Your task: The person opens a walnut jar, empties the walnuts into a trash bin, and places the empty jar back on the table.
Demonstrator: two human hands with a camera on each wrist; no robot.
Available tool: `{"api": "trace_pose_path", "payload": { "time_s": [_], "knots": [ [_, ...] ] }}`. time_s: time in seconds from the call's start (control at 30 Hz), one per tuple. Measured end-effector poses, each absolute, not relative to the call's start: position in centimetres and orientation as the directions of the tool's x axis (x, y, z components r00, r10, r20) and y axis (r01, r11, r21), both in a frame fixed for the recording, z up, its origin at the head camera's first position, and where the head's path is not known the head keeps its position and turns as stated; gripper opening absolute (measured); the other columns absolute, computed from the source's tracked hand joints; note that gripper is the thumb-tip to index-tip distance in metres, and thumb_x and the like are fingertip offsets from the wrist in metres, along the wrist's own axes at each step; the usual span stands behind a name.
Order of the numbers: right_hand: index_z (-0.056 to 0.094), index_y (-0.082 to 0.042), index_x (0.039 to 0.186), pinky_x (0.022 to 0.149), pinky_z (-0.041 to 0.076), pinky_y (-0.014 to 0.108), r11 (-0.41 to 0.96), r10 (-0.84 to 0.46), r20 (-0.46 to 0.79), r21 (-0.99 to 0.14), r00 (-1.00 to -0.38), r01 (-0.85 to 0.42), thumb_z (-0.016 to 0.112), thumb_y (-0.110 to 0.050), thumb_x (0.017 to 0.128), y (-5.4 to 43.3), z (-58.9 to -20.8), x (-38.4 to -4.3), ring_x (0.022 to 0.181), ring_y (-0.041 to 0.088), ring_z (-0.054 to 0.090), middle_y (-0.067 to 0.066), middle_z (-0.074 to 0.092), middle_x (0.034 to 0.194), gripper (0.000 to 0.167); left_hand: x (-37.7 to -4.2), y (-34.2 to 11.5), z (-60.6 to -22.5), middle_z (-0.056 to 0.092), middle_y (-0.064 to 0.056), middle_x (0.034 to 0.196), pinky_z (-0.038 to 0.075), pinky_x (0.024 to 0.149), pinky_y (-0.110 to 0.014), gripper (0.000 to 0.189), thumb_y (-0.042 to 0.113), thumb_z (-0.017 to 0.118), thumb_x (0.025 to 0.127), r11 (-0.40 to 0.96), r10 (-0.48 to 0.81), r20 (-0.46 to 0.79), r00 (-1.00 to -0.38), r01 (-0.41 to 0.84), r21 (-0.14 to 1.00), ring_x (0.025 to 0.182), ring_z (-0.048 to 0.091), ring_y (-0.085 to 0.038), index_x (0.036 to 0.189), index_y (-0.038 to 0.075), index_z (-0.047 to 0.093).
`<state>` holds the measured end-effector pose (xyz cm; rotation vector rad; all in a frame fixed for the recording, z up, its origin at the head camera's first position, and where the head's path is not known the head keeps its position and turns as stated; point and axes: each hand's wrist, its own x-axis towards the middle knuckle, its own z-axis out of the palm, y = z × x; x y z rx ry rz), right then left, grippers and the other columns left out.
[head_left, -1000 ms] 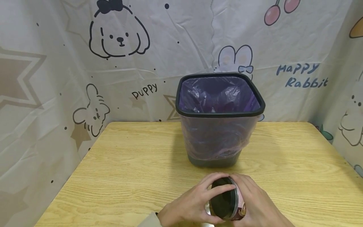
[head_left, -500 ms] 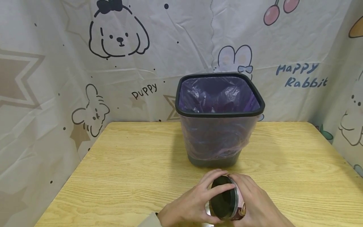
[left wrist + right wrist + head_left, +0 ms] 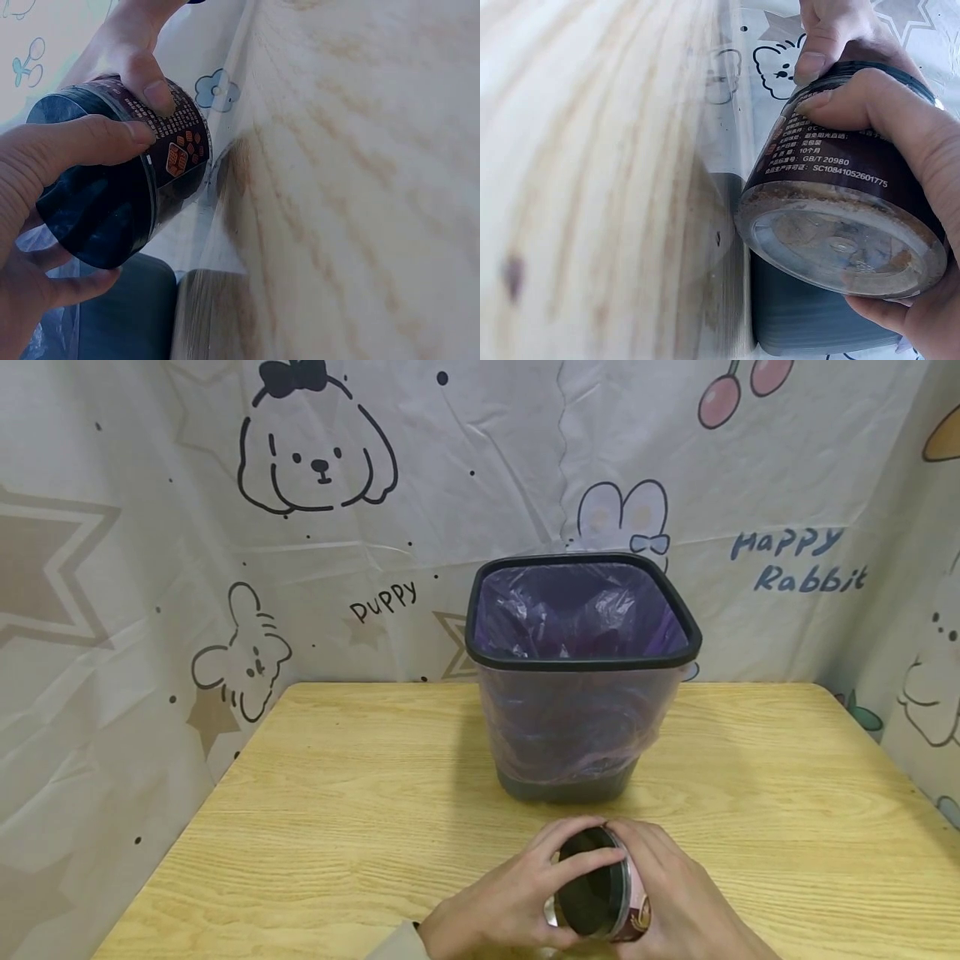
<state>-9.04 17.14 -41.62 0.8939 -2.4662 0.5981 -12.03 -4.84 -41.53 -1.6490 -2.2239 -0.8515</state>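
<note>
A clear plastic jar (image 3: 832,165) with a dark brown printed label lies tilted between both hands, just in front of the bin. Its dark lid (image 3: 588,893) faces left in the head view. My left hand (image 3: 517,885) grips the lid, with fingers spread across and around it and the thumb at the near edge. My right hand (image 3: 675,885) wraps round the jar's body from the right. In the left wrist view, the lid (image 3: 94,195) sits on the jar. Some brown residue shows through the clear base (image 3: 840,244) in the right wrist view.
A dark bin (image 3: 581,664) with a purple plastic liner (image 3: 577,718) stands upright on the wooden table (image 3: 337,793), beyond the hands. Behind the table hangs a pale cloth (image 3: 465,510) with cartoon prints, which also runs along both sides.
My left hand's far fingers rose slightly half a second ago and lie a little lower now. The jar, my right hand and the bin stay almost where they were.
</note>
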Motion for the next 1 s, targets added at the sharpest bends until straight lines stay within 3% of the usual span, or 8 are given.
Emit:
{"api": "trace_pose_path", "payload": {
  "time_s": [0.33,0.63,0.83,1.0],
  "knots": [
    [0.049,-0.003,0.133,0.072,0.055,0.038,0.694,-0.487,0.561,-0.216,-0.669,-0.686,0.092,-0.052,0.040,17.18,-41.78,-9.08,0.105,0.017,0.055,0.002,0.056,0.121,0.112,-12.00,-4.76,-41.74,0.016,-0.012,0.156,0.029,0.112,-0.037,0.094,0.025,0.085,0.069,0.173,0.812,0.497,-0.304,0.940,0.293,0.142,0.019,-0.027,0.147,0.018,0.034],
    [0.049,-0.006,0.134,0.073,0.055,0.038,0.687,-0.483,0.556,-0.239,-0.676,-0.687,0.090,-0.056,0.045,17.20,-41.80,-8.98,0.107,0.016,0.055,-0.001,0.055,0.123,0.109,-11.90,-4.78,-41.70,0.019,-0.011,0.155,0.029,0.111,-0.032,0.091,0.025,0.083,0.073,0.179,0.798,0.514,-0.314,0.939,0.294,0.141,0.024,-0.022,0.148,0.017,0.033],
    [0.045,-0.010,0.140,0.078,0.055,0.039,0.678,-0.483,0.542,-0.265,-0.688,-0.686,0.092,-0.045,0.044,17.29,-41.78,-8.93,0.111,0.014,0.053,-0.004,0.054,0.128,0.113,-11.91,-4.72,-41.61,0.016,-0.014,0.155,0.028,0.112,-0.037,0.089,0.027,0.082,0.073,0.169,0.794,0.531,-0.298,0.946,0.278,0.142,0.021,-0.026,0.147,0.015,0.034],
    [0.046,-0.010,0.139,0.077,0.055,0.040,0.678,-0.481,0.541,-0.268,-0.690,-0.684,0.090,-0.053,0.047,17.34,-41.75,-8.97,0.111,0.015,0.053,-0.004,0.053,0.128,0.111,-11.85,-4.71,-41.60,0.019,-0.014,0.154,0.030,0.111,-0.036,0.087,0.026,0.082,0.074,0.166,0.783,0.543,-0.304,0.943,0.288,0.141,0.024,-0.024,0.146,0.016,0.035]
  ]
}}
